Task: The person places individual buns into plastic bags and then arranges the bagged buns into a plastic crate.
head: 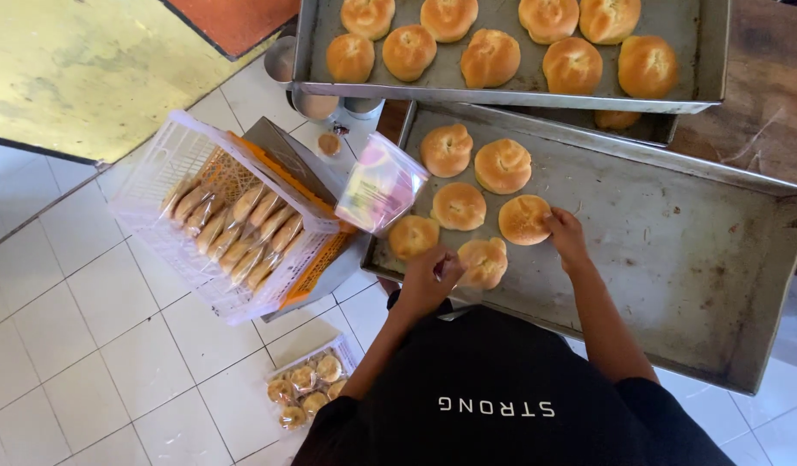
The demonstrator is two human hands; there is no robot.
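Note:
A large metal tray holds several golden buns at its left end. My left hand is curled at the left edge of the nearest bun and grips it. My right hand pinches the right edge of a round bun. A clear plastic bag with pinkish print is tilted at the tray's left edge, apart from my left hand. I cannot tell what supports it. The right half of the tray is bare metal.
A second tray with several buns rests above, overlapping the first. To the left, a white plastic crate of wrapped buns sits on an orange one. A packet of small pastries lies on the white tile floor. Metal cups stand under the upper tray.

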